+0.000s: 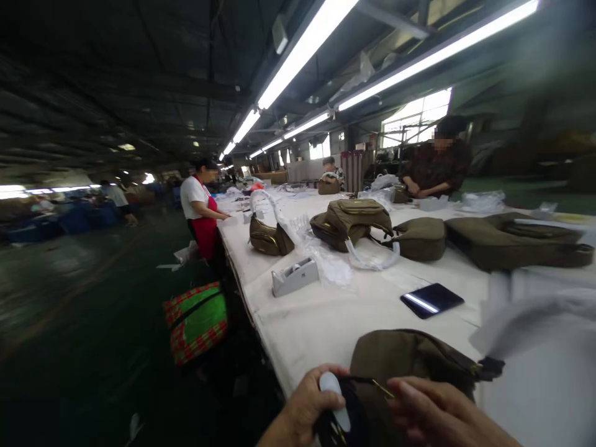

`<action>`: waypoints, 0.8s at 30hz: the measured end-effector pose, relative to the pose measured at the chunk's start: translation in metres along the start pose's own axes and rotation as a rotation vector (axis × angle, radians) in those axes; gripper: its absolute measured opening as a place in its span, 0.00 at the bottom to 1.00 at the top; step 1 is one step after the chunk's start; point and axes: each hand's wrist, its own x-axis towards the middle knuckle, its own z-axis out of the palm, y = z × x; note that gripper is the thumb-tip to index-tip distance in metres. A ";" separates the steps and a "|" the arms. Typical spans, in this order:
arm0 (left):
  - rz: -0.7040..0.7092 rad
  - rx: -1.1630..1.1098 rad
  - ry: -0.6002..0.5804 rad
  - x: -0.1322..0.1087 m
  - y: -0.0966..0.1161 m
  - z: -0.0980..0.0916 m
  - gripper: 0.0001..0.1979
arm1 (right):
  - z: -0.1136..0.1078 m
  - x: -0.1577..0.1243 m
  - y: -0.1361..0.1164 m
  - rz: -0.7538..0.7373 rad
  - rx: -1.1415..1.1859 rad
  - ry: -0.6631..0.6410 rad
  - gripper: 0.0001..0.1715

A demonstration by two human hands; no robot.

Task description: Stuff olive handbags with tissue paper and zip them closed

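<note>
At the bottom of the head view, my left hand (302,406) is closed around a dark strap (356,406) and a pale oval piece (331,391), its thumb pressed on the oval. Opposite it, my right hand (433,406) has its fingers pinched at a thin gold-coloured metal piece (382,388) on the strap's end. The right fingertips are slightly blurred. An olive-brown fabric bag (400,354) lies on the table just behind both hands, partly covered by them.
Along the white table (316,323) are a grey tape dispenser (295,277), a dark phone (432,300) and several olive bags (351,223). Clear plastic (333,261) lies among them. A person in a red apron (202,208) stands left; another person (437,161) works opposite. A checked bag (198,323) sits below the left edge.
</note>
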 end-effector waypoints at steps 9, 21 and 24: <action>0.310 0.754 -0.160 0.046 0.010 -0.020 0.18 | -0.015 -0.056 0.073 0.306 -0.505 0.189 0.36; 0.946 1.425 -0.906 0.042 0.039 0.097 0.33 | -0.012 -0.018 0.094 0.154 -0.461 0.311 0.22; 1.003 1.461 -0.777 0.066 0.017 0.100 0.16 | -0.027 0.014 0.076 0.148 -0.514 0.387 0.19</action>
